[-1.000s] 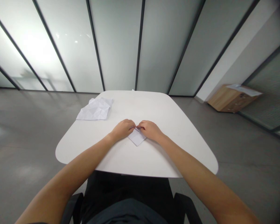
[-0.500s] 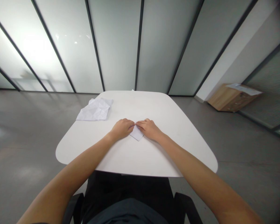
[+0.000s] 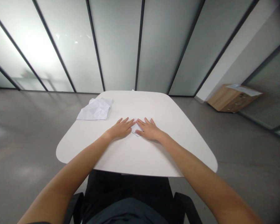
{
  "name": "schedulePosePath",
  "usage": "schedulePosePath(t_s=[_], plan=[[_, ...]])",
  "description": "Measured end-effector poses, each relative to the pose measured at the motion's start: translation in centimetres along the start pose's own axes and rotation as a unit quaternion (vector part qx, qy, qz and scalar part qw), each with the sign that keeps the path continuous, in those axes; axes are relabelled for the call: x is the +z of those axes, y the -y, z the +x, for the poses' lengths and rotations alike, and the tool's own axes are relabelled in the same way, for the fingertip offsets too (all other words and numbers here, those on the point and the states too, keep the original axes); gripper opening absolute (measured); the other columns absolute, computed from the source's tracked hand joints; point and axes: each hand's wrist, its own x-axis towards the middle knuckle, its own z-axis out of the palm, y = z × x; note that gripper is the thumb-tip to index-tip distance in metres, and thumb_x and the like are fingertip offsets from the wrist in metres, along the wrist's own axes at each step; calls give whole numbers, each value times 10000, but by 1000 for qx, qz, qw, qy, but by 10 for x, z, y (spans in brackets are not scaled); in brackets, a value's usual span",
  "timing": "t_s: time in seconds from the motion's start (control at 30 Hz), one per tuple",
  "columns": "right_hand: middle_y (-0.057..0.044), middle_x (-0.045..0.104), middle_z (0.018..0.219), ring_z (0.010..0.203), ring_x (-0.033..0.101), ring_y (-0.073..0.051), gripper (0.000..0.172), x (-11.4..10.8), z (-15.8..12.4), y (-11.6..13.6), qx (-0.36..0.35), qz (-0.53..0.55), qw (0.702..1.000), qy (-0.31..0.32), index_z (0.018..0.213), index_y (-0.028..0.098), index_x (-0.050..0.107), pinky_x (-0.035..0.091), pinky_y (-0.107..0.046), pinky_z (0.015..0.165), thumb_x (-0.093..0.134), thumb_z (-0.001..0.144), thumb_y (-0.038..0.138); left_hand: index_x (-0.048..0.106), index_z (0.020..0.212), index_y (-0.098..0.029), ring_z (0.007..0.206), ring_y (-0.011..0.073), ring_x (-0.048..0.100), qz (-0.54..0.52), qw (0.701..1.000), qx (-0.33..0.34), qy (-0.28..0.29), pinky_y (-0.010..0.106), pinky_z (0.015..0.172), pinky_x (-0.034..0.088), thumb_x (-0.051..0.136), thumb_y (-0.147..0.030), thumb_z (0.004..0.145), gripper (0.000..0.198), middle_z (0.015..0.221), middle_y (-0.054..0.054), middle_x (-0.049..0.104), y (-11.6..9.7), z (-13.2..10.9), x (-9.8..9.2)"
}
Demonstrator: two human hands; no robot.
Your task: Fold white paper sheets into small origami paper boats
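Note:
A small piece of folded white paper (image 3: 135, 128) lies on the white table (image 3: 135, 158), partly covered from both sides. My left hand (image 3: 121, 128) rests flat with fingers spread, its fingertips on the paper's left part. From the other side my right hand (image 3: 149, 128) lies spread too, fingertips and thumb on the paper's right part. The index fingers nearly meet at the paper's top. How the paper is folded beneath the fingers is hidden.
Creased white sheets (image 3: 96, 109) lie at the table's back left edge. A wooden cabinet (image 3: 232, 99) with papers on top stands on the floor at the right. Frosted glass panels rise behind the table. Black chair armrests flank my lap.
Both hands have gone from pinching the paper's upper edge to lying flat with fingers spread. The paper's lower corner sits slightly higher in view.

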Motion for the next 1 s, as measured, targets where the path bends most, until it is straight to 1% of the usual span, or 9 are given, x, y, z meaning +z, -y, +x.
schedulePosePath(t_s=[0.1,0.27,0.43,0.6,0.77,0.9,0.97,1.0], plan=[[-41,192,1714,1572,115,-420,853,-2,-1,2,3,-1,1000,5,1656,287,208,60,-680,1236,228,962,783,230,1639,-332,1565,291,249,-4,1000,-5,13,592,1249,208,314,-360,1063,582,1680,36,311,2,0,-1],[-55,234,1703,1570,144,-408,834,-5,-1,-2,0,3,1000,11,1650,298,230,69,-682,1234,282,964,769,297,1611,-368,1562,294,258,-10,1000,-15,24,598,1238,227,335,-438,1064,553,1672,28,332,7,-2,-4],[-50,205,1709,1577,130,-386,848,-6,-6,-9,-4,7,1000,18,1656,302,196,48,-659,1245,288,959,777,383,1569,-303,1553,288,281,-15,999,-26,28,565,1250,226,349,-476,1056,542,1652,55,375,7,-5,-10],[-68,198,1709,1573,138,-400,880,-4,-14,-13,10,-6,1000,14,1658,278,196,16,-694,1230,289,948,790,353,1581,-266,1545,285,300,-17,999,-29,31,571,1237,255,376,-458,1051,563,1597,85,462,4,-5,-12],[-66,195,1711,1569,151,-411,889,-9,-19,-13,40,-13,999,27,1654,292,215,43,-699,1229,330,932,799,309,1602,-238,1542,283,304,-19,999,-30,22,567,1238,253,382,-444,1050,594,1554,112,513,5,-4,-10],[-69,194,1712,1565,148,-429,912,-11,-20,-15,42,-10,998,36,1652,286,226,80,-714,1221,358,918,810,305,1601,-245,1541,283,308,-19,999,-30,13,563,1239,252,384,-440,1043,597,1544,95,528,3,-6,-9],[-77,211,1708,1560,164,-434,869,-12,-20,-15,35,-5,999,34,1645,274,256,113,-722,1210,353,944,778,343,1585,-245,1542,281,305,-10,1000,-18,-11,546,1242,256,405,-412,1034,579,1542,86,531,2,-7,-9],[-80,240,1701,1553,191,-431,807,-12,-19,-15,34,0,999,27,1632,273,294,138,-725,1201,328,975,740,377,1568,-239,1542,279,305,-3,1000,-8,-27,533,1244,256,421,-396,1027,564,1542,85,531,1,-6,-9]])
